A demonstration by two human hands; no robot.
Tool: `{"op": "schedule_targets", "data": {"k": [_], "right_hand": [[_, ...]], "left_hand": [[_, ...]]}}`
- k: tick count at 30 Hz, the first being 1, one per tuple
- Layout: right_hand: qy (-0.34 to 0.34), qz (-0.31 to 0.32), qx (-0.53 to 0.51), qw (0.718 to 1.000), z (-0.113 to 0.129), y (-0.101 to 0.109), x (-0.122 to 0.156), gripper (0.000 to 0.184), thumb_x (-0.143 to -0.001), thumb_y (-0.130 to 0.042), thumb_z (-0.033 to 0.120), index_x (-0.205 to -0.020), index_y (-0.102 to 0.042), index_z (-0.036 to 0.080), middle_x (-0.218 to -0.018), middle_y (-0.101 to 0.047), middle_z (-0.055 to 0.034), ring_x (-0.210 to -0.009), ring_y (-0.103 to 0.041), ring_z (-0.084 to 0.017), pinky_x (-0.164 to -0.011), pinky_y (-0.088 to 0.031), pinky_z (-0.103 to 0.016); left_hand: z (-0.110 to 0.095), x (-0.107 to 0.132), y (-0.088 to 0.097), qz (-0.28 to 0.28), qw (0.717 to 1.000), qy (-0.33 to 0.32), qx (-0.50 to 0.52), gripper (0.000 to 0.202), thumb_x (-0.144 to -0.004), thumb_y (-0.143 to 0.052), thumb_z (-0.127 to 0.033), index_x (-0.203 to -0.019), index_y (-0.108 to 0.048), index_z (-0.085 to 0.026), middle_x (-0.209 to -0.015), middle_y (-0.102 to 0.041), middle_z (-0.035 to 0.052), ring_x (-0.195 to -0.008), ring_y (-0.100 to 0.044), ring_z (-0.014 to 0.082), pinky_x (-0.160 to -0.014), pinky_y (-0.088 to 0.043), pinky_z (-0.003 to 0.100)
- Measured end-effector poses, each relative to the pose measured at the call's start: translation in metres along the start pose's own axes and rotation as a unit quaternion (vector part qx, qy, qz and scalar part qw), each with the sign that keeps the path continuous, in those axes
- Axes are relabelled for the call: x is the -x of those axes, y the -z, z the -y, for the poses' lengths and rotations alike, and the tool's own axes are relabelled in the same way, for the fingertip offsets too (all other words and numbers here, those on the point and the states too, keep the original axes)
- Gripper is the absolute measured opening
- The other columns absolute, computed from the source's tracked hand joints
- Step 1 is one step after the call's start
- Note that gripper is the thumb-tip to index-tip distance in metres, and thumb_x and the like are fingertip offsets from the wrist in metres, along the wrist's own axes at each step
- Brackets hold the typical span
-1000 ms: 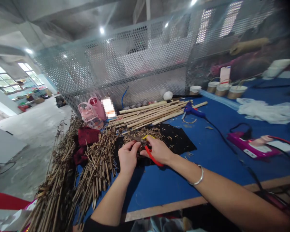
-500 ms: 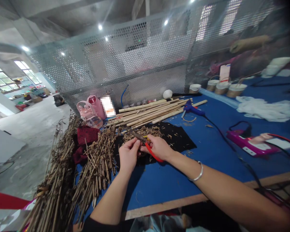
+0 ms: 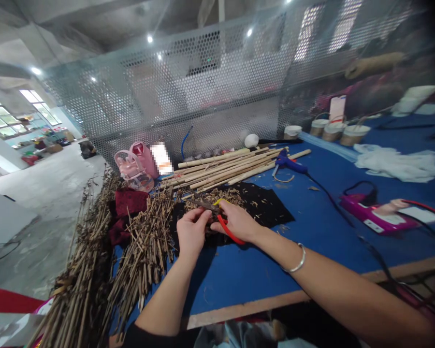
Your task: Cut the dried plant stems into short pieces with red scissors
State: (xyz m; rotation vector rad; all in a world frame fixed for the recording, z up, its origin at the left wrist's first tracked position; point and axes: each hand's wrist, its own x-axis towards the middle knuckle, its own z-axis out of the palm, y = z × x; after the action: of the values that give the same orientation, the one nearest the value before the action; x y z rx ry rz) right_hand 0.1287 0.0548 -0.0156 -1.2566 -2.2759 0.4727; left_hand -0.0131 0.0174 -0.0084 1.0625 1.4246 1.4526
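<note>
My right hand (image 3: 237, 221) is closed around scissors (image 3: 229, 231) with one red and one yellow handle. Their dark metal blades (image 3: 206, 204) point away to the left, slightly parted, just above the left fingertips. My left hand (image 3: 192, 231) is pinched close to the blades; whatever sits between its fingers is too small and hidden to name. Under both hands, a heap of short cut stem pieces (image 3: 232, 195) lies on a black cloth (image 3: 271, 205). Left of my left hand, a pile of dry twigs (image 3: 148, 241) rests on the blue table (image 3: 232, 275).
Pale wooden sticks (image 3: 221, 173) lie behind the cloth, with a blue glue gun (image 3: 290, 164) at their right. A magenta power strip (image 3: 379, 215) and cables occupy the right. A pink bag (image 3: 143, 159) stands back left. Longer dry stalks (image 3: 79, 280) hang over the left edge.
The scissors' handles and blades have spread further apart, the yellow handle rising. My left hand has shifted very slightly left and stays pinched. The rest looks the same.
</note>
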Motion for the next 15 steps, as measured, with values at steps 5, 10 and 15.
{"op": "schedule_targets", "data": {"k": [5, 10, 15], "right_hand": [[-0.040, 0.011, -0.008, 0.999, 0.0011, 0.0000, 0.0000, 0.034, -0.070, -0.059, 0.050, -0.077, -0.046, 0.020, -0.063, -0.053, 0.0022, -0.052, -0.045, -0.010, -0.048, -0.025, -0.021], [-0.046, 0.011, -0.017, 0.999, -0.0012, 0.0004, -0.0015, 0.035, -0.070, -0.059, 0.053, -0.072, -0.046, 0.020, -0.060, -0.052, 0.0025, -0.049, -0.043, -0.009, -0.047, -0.025, -0.020], [-0.048, 0.019, -0.042, 0.998, -0.0080, -0.0028, -0.0040, 0.036, -0.071, -0.056, 0.055, -0.069, -0.047, 0.019, -0.058, -0.051, 0.0025, -0.050, -0.042, -0.009, -0.046, -0.026, -0.020]], "left_hand": [[0.0046, -0.0027, 0.0020, -0.015, 0.999, -0.034, -0.022, 0.032, -0.064, -0.066, -0.038, -0.083, -0.069, -0.011, -0.072, -0.068, 0.0063, -0.058, -0.058, 0.0126, -0.048, -0.045, 0.019], [0.0056, -0.0050, 0.0026, -0.034, 0.999, -0.039, -0.015, 0.034, -0.063, -0.068, -0.036, -0.087, -0.069, -0.012, -0.075, -0.069, 0.0067, -0.062, -0.060, 0.0135, -0.051, -0.046, 0.020], [0.0043, -0.0040, -0.0004, -0.013, 0.999, -0.006, 0.031, 0.036, -0.066, -0.065, -0.034, -0.094, -0.068, -0.012, -0.073, -0.069, 0.0059, -0.055, -0.059, 0.0114, -0.044, -0.044, 0.018]]}}
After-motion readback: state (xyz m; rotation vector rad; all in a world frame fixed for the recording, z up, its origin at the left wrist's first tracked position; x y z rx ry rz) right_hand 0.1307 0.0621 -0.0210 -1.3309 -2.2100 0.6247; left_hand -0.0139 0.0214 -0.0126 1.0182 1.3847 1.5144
